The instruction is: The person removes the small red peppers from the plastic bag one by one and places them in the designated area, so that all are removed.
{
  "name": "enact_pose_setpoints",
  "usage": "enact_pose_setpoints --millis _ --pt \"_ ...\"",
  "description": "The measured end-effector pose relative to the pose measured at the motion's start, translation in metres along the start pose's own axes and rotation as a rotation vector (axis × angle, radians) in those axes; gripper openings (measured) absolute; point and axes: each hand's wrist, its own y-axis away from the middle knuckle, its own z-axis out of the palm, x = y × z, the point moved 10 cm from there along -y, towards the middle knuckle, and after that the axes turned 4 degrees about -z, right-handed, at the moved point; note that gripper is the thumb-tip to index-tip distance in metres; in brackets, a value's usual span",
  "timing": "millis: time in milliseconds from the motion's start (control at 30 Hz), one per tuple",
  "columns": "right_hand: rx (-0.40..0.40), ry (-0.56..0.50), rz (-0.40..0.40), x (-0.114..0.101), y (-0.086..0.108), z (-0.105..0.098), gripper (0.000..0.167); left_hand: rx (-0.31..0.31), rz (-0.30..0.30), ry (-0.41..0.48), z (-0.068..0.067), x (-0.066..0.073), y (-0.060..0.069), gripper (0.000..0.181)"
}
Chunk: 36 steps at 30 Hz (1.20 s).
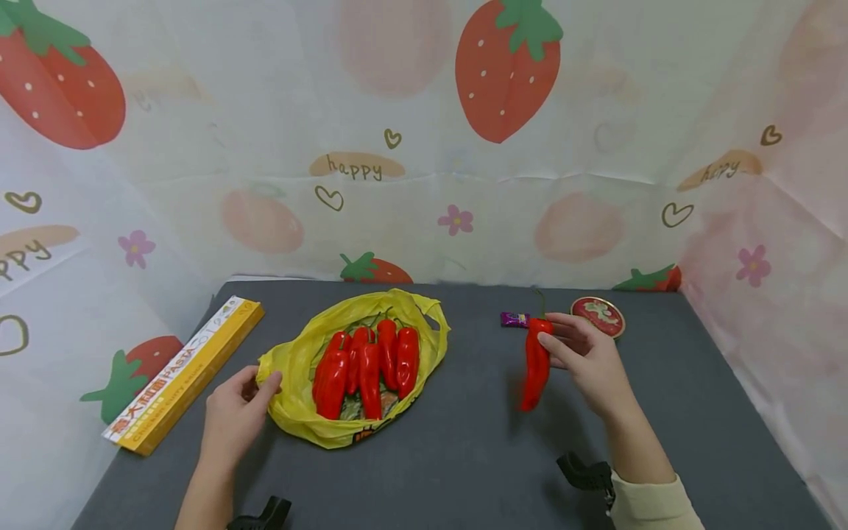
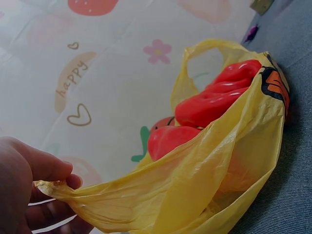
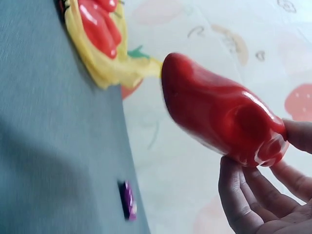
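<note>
At about four o'clock in the head view, the right hand (image 1: 586, 361) holds a red pepper (image 1: 535, 375) near its stem end, while at seven o'clock the left hand (image 1: 235, 412) pinches the edge of a yellow bag (image 1: 291, 405) of peppers (image 1: 369, 375). The glossy pepper could slip from that fingertip hold, and a tug on the thin plastic could tip the others out. "PASTA" reads on the box (image 1: 192, 375) at eight o'clock, "happy" on the backdrop (image 1: 397, 228) at eleven.

Pale strawberry-print sheeting (image 1: 424, 140), creased, behind and beside dark grey tabletop (image 1: 437, 486).
</note>
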Motion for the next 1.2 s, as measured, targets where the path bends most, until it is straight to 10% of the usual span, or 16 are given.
enact_pose_setpoints --millis 400,1200 --pt "0.045 0.068 -0.009 0.024 0.010 -0.056 0.055 -0.002 0.011 0.004 0.002 0.000 0.000 0.036" --pt "-0.046 0.257 0.245 0.114 0.026 -0.149 0.069 0.003 -0.014 0.010 -0.004 -0.002 0.000 0.036"
